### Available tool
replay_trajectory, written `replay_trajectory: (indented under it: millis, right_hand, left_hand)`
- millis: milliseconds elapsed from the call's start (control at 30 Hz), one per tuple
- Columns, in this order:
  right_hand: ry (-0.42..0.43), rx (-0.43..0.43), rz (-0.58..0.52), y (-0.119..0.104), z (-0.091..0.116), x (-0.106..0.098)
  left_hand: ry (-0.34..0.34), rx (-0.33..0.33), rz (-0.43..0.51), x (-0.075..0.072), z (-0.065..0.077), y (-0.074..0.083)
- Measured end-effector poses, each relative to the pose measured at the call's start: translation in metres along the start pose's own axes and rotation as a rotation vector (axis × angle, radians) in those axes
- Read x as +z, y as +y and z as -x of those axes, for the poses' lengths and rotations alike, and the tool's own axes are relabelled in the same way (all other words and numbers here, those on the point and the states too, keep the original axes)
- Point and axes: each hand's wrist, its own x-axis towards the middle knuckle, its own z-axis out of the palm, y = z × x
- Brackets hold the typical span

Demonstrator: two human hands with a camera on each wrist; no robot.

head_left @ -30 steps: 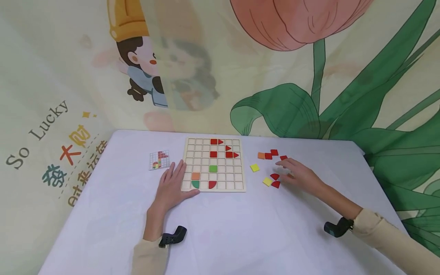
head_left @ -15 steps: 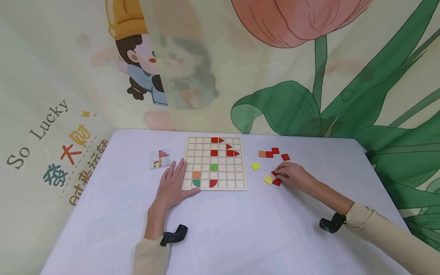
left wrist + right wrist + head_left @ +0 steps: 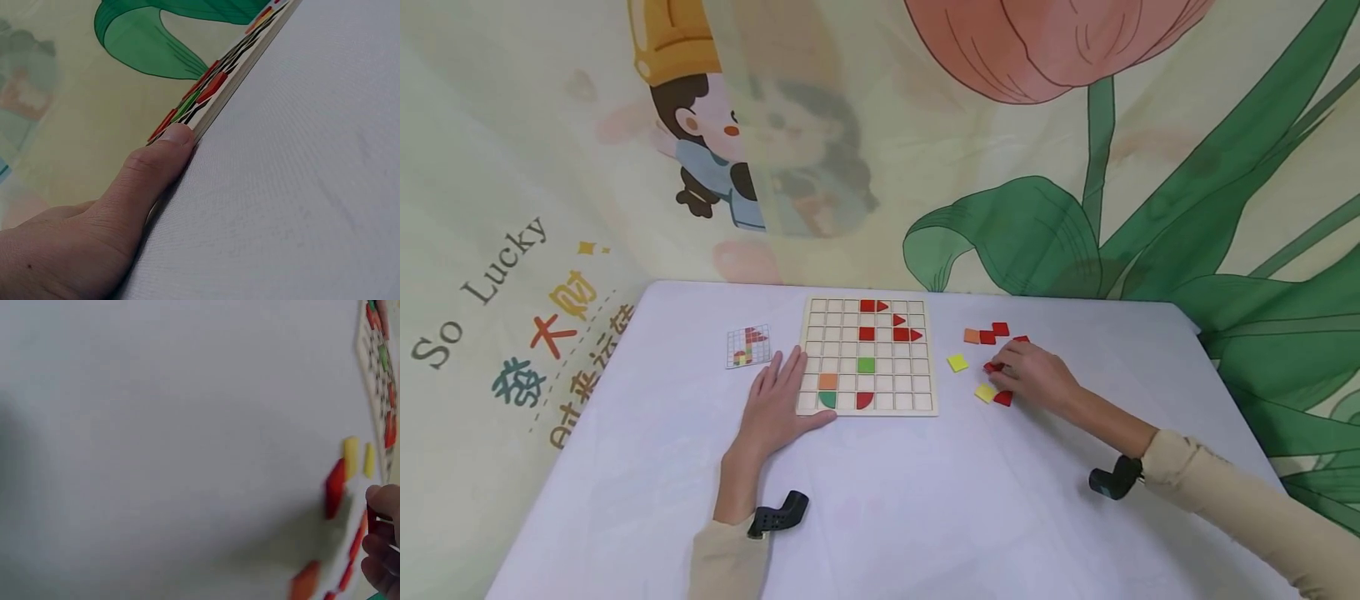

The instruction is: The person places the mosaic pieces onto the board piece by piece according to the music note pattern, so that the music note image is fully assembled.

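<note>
Hiding most of a red tile (image 3: pixel 990 367) behind the right-hand grip (image 3: pixel 1036 377), leaving the outline hard to make out; partly covering a second red tile (image 3: pixel 1021 338); running out of frame at the right of the right wrist view. Pinching the first tile between thumb and fingertips, over the worktop (image 3: pixel 895 500), right of the grid board (image 3: pixel 921 402). Resting the left-hand grip (image 3: pixel 772 410), with fingers extended, against the board's left and near edges.

A red piece (image 3: pixel 372 520) is pinched by the fingers (image 3: pixel 379 548); yellow pieces (image 3: pixel 350 456) and other red pieces (image 3: pixel 335 489), blurred, are scattered on the desk (image 3: pixel 187 425) near the board (image 3: pixel 367 356).
</note>
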Motion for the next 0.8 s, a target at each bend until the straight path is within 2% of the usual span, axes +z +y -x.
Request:
replay_trajectory:
  millis: [100, 233, 400, 467, 533, 633, 800]
  right_hand:
    - [0.013, -0.099, -0.038, -0.019, -0.020, -0.006]
    - [-0.006, -0.257, -0.092, -0.057, -0.057, -0.007]
    - [-0.057, -0.463, -0.127, -0.110, -0.097, 0.004]
    - [-0.089, -0.516, -0.138, -0.126, -0.111, 0.011]
    - [-0.135, -0.520, -0.159, -0.138, -0.123, 0.017]
    - [-0.219, -0.469, -0.200, -0.148, -0.137, 0.027]
    - [-0.307, -0.434, -0.208, -0.157, -0.149, 0.042]
  left_hand:
    - [-0.006, -0.004, -0.001, -0.001, 0.001, -0.002]
    - [0.012, -0.003, -0.003, -0.001, 0.002, -0.004]
    - [0.018, 0.010, 0.014, -0.001, 0.002, -0.002]
    - [0.010, 0.009, 0.010, -0.001, 0.002, -0.002]
    - [0.004, 0.005, -0.001, -0.001, 0.002, -0.001]
    - [-0.006, 0.004, -0.003, -0.001, 0.001, 0.000]
    - [-0.018, 0.000, -0.006, -0.003, 0.001, -0.001]
